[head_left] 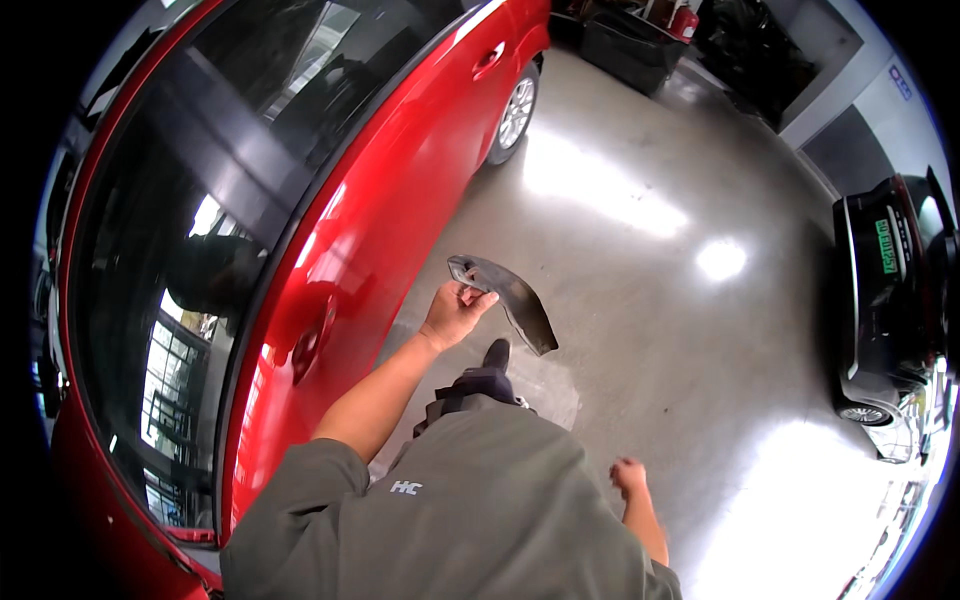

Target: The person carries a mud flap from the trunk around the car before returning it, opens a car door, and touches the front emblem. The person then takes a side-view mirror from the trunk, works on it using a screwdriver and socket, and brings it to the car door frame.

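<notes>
Left hand: I see it gripping the near end of the trim piece.
Trim piece: dark, curved, flat plastic strip, held up beside the red car.
Right hand: loosely clenched, holding nothing, well away from the car.
Car: glossy paint, dark window glass.
Floor: smooth, shiny grey concrete.
Black car: parked across the floor from the red car.

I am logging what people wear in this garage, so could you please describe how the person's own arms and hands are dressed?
Both hands are bare: no gloves on the left hand or the right hand, and no watch or rings that I can make out. The forearms are uncovered too. The person wears an olive-grey short-sleeved shirt with a small white marking on it; its left sleeve ends near the elbow.
</notes>
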A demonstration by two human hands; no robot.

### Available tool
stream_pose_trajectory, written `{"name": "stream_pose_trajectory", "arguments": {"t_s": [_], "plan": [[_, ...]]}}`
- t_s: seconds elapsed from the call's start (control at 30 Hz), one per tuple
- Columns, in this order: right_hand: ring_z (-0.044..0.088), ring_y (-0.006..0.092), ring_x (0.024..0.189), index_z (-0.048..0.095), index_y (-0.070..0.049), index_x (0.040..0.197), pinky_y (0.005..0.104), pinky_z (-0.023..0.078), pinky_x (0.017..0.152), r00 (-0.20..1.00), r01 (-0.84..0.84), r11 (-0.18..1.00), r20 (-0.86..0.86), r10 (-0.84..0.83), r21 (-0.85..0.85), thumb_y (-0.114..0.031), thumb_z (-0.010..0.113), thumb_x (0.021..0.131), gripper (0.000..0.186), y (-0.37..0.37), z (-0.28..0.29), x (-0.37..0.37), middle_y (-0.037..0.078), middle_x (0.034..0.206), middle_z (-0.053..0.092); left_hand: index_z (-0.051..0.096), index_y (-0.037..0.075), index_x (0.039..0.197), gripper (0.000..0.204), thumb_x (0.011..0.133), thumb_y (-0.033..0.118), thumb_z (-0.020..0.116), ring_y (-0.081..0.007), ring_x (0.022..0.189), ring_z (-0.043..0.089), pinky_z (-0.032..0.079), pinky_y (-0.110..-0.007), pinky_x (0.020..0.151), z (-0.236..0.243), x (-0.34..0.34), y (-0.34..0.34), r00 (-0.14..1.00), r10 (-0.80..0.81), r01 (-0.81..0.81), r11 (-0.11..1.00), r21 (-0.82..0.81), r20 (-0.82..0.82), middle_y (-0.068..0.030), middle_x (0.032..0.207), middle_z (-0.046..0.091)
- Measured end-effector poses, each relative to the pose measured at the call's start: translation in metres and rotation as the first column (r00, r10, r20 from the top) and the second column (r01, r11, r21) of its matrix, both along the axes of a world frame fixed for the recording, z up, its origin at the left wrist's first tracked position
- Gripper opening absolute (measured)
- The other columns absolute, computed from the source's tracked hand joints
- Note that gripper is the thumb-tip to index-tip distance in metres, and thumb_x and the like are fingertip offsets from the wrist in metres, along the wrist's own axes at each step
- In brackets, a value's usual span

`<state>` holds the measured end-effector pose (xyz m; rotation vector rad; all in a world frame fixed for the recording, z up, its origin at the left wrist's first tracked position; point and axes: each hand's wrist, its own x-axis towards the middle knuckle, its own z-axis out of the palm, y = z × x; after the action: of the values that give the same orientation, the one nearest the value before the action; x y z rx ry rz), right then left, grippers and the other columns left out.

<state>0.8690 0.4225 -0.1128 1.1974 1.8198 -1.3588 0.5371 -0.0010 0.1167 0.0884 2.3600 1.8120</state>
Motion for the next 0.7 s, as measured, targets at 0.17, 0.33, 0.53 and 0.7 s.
{"name": "stream_pose_trajectory", "arguments": {"t_s": [0.17,0.33,0.53,0.7], "plan": [[0.064,0.0186,0.067,0.065,-0.001,0.111,0.0326,0.051,0.055,0.964,0.242,0.968,0.127,-0.232,-0.064,-0.015,0.061,0.09,0.025,-0.016,0.023,0.079,0.009,0.084,0.069,0.052,0.006,0.081,0.028,0.091,0.021,0.073,-0.0051,0.067,0.044,0.041,-0.026,0.062,0.02,-0.014,0.028,0.994,-0.085,0.086,0.996,0.016,-0.064,0.0058,0.071,0.048],[0.065,0.0196,0.07,0.062,-0.003,0.116,0.034,0.053,0.059,0.884,0.466,0.856,0.09,-0.458,-0.224,-0.012,0.058,0.094,0.024,-0.094,0.014,0.109,0.009,0.087,0.068,0.044,0.007,0.076,0.036,0.09,0.023,0.072,-0.0076,0.067,0.043,0.041,-0.028,0.063,0.016,-0.017,0.004,0.983,-0.112,0.082,0.977,-0.195,-0.145,0.0051,0.069,0.046],[0.068,0.0232,0.076,0.07,0.001,0.11,0.0401,0.056,0.065,0.972,0.197,0.936,0.183,-0.148,-0.292,-0.02,0.071,0.086,0.032,-0.137,-0.01,0.112,0.012,0.091,0.072,0.056,0.005,0.084,0.024,0.09,0.022,0.072,-0.0067,0.073,0.047,0.044,-0.026,0.07,-0.005,-0.014,-0.018,0.999,0.004,-0.001,0.993,-0.117,0.032,0.0056,0.077,0.05],[0.065,0.0202,0.064,0.073,0.001,0.09,0.0347,0.054,0.056,0.963,-0.189,0.98,0.186,0.197,-0.059,-0.016,0.067,0.082,0.02,-0.06,0.029,-0.16,0.01,0.077,0.07,0.061,0.003,0.088,0.027,0.088,0.026,0.075,-0.0093,0.065,0.044,0.041,-0.027,0.062,-0.018,-0.167,-0.032,0.98,0.121,-0.131,0.99,-0.055,-0.159,0.0037,0.068,0.047]]}}
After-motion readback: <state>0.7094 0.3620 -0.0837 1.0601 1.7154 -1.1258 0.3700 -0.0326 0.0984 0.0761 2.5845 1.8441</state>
